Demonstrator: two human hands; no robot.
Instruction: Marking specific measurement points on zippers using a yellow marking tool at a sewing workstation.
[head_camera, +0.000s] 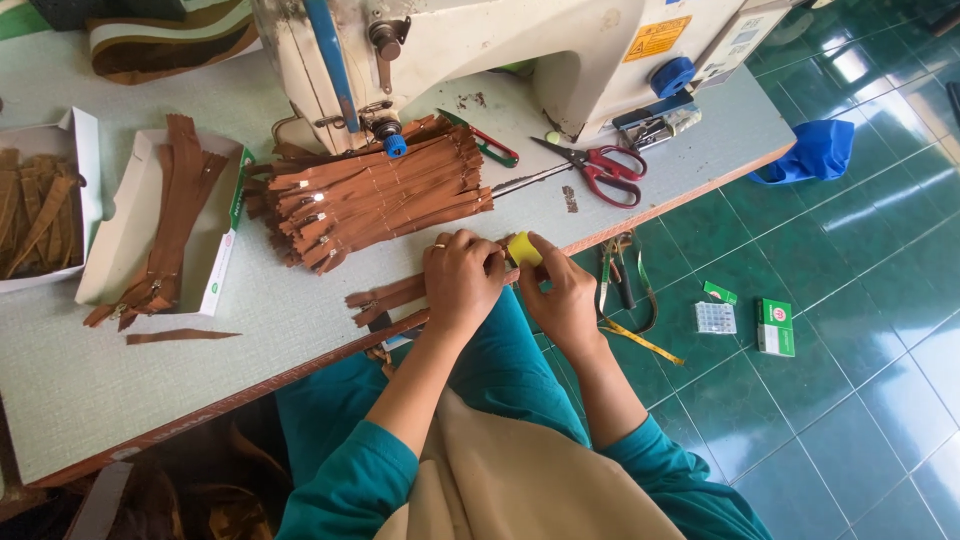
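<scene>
Here, the left hand (462, 280) and the right hand (560, 295) meet at the near edge of the sewing table (120, 380), fingers curled together around a small yellow piece (523, 249) that is pinched between them. The left hand also presses down on the end of a brown zipper (385, 297) that lies flat along that near edge and runs off to the left; whether the yellow piece touches the zipper cannot be told.

Just behind the hands, toward the middle of the table, sits a thick stack of brown zippers (375, 195). At the far edge stands the cream sewing machine (520, 50), and red-handled scissors (600, 168) lie to the right of the stack, near the right corner. Toward the left edge, an open white box (130, 245) holds a few more brown zippers, with a second box (45, 205) beside it.

Off the table's right side, a yellow measuring tape (640, 340) hangs down, and small green and white boxes (775, 327) rest on the green tiled floor (860, 400).
</scene>
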